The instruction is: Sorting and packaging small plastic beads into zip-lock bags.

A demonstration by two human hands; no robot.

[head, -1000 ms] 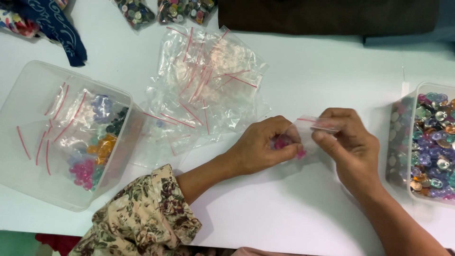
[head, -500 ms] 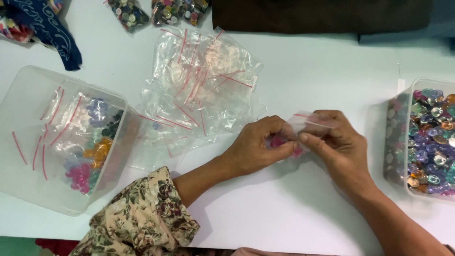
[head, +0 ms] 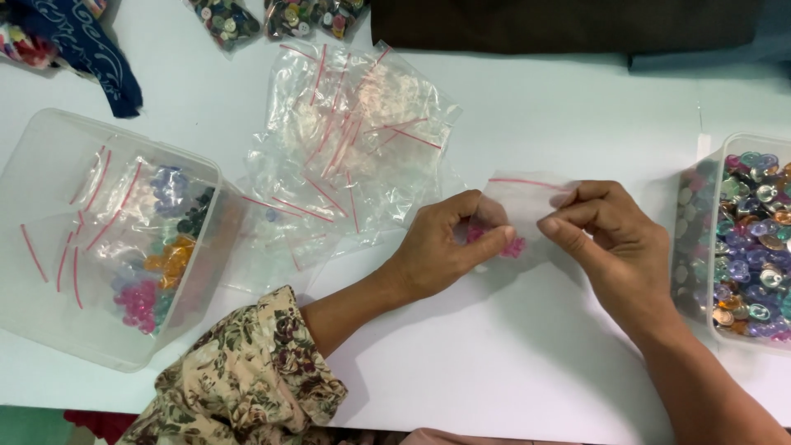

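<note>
My left hand (head: 441,247) pinches the lower part of a small clear zip bag (head: 521,198) with a red seal strip, over the white table. Pink beads (head: 512,247) sit inside the bag by my fingertips. My right hand (head: 614,243) grips the bag's right side near its top edge. Both hands hold the same bag between them.
A pile of empty clear zip bags (head: 354,156) lies behind my left hand. A clear tub (head: 49,148) at the left holds filled bead bags. A clear tub (head: 718,198) at the right holds several loose coloured beads. Bead bags (head: 222,18) and dark cloth (head: 568,25) line the far edge.
The bag's top edge has been spread wider between my hands. Both hands stay at the same spot on the table.
</note>
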